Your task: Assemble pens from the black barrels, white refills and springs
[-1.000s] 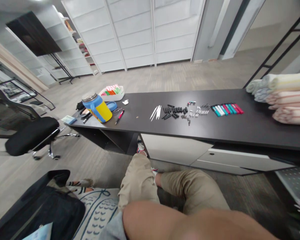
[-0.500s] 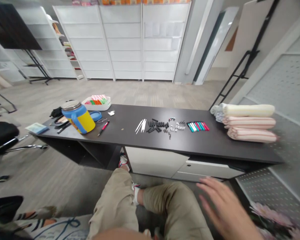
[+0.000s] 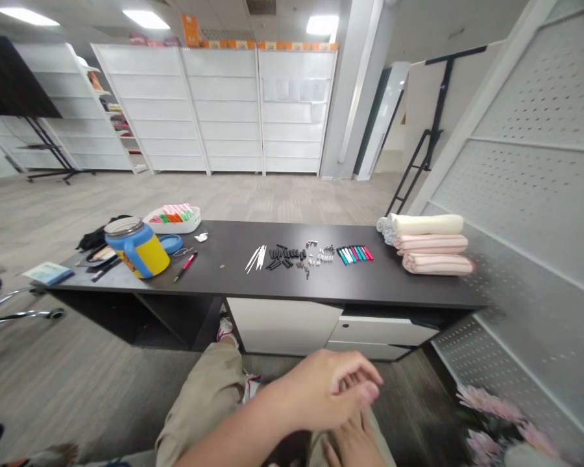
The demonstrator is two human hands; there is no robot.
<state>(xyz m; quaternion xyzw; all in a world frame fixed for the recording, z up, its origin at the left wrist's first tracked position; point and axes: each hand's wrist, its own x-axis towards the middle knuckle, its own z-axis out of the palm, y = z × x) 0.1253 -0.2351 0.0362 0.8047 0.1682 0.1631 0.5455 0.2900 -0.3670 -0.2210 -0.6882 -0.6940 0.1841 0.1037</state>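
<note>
My left hand (image 3: pixel 333 389) reaches in from the lower left over my lap, its fingers loosely curled with nothing visible in them. My right hand (image 3: pixel 350 444) lies partly hidden beneath it, fingers flat on my khaki trouser leg (image 3: pixel 209 395). Both hands are well short of the dark desk (image 3: pixel 409 288). On the desk lie white sticks (image 3: pixel 255 258), small black parts (image 3: pixel 282 254), small grey parts (image 3: pixel 320 256) and a row of coloured markers (image 3: pixel 355 253).
A blue and yellow mug (image 3: pixel 136 250), a red pen (image 3: pixel 185 266) and a white tray of coloured items (image 3: pixel 172 219) sit at the desk's left. Folded towels (image 3: pixel 431 243) are stacked at its right. White drawers (image 3: pixel 379 331) are below. Perforated panel (image 3: pixel 530 214) and pink flowers (image 3: pixel 491 415) stand right.
The view tilted up and pulled back from the desk. My right hand dropped from open in the air to my leg, and my left hand came in above it.
</note>
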